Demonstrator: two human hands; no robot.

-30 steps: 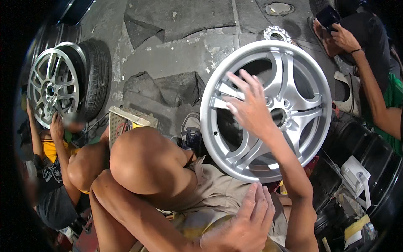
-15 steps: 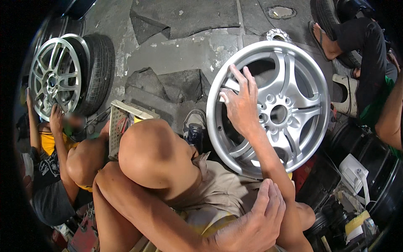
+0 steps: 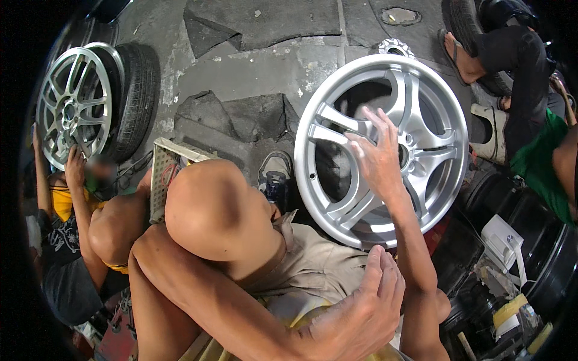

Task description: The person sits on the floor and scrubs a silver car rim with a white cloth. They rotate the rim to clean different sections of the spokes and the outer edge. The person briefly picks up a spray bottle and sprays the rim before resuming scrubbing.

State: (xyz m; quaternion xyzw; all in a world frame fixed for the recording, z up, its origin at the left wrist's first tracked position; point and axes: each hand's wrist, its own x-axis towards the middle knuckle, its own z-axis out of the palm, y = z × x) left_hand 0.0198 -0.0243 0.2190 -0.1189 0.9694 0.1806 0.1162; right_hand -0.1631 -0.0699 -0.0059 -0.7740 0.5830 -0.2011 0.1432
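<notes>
A silver alloy wheel rim (image 3: 310,207) with paired spokes leans in front of me, without a tyre. My right hand (image 3: 380,159) is over its spokes, just left of the centre hole. Its fingers are spread and dusted white at the tips; no object shows in them. Whether the fingertips press on the metal I cannot tell. Lower down, my left hand (image 3: 367,307) lies beside my right forearm, palm side partly hidden. Those fingers are loosely stretched and side by side, with nothing visible in them.
At left, another person's hands (image 3: 75,168) work at a multi-spoke rim (image 3: 72,114) beside a tyre (image 3: 138,99). A pale crate (image 3: 158,177) stands by my knee. Black cloth (image 3: 241,120) lies on the floor. A person in green (image 3: 545,162) sits at right near a white tool-like box (image 3: 503,240).
My right hand has slid right and slightly down, from the rim's left edge toward its hub. My left hand has barely moved. The whole view has shifted a little.
</notes>
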